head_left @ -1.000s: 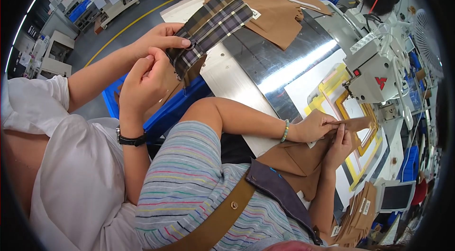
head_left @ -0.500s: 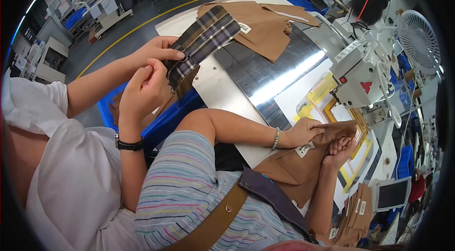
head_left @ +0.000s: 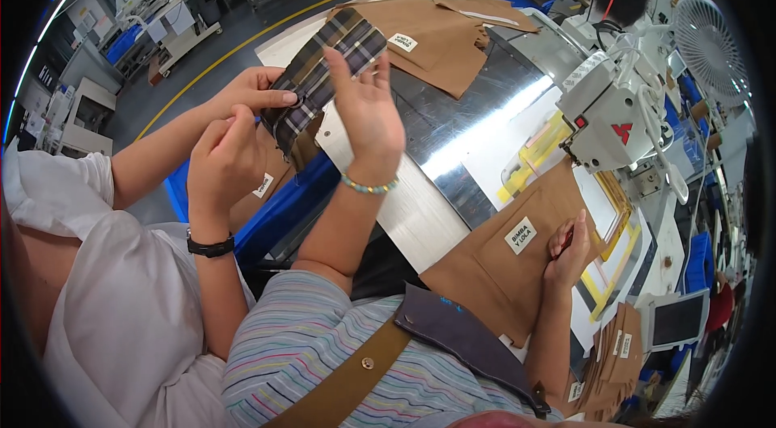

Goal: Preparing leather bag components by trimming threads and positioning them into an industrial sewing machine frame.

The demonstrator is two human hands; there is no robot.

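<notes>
My left hand (head_left: pixel 368 113) is raised with its fingers stretched out, holding nothing, in front of a plaid fabric piece (head_left: pixel 343 36). A co-worker's hand (head_left: pixel 263 92) pinches that piece, and the co-worker's other hand (head_left: pixel 226 161) is beside it. Over the front of the machine table lies a brown fabric panel (head_left: pixel 501 266) with a white label (head_left: pixel 520 235) on its pocket-like patch. Curled on the panel's right side is my right hand (head_left: pixel 570 254); a small dark reddish thing shows between its fingers, its kind unclear.
A white embroidery machine head (head_left: pixel 610 125) stands at right above a yellow frame (head_left: pixel 610 210). Brown pieces (head_left: pixel 440 40) lie on the far table; another labelled stack (head_left: pixel 610 355) sits lower right. A blue bin (head_left: pixel 283 210) is between me and the co-worker.
My left hand has let go of the brown panel and swung up and left toward the plaid piece. The panel now lies flatter, its label fully visible. My right hand stays on it.
</notes>
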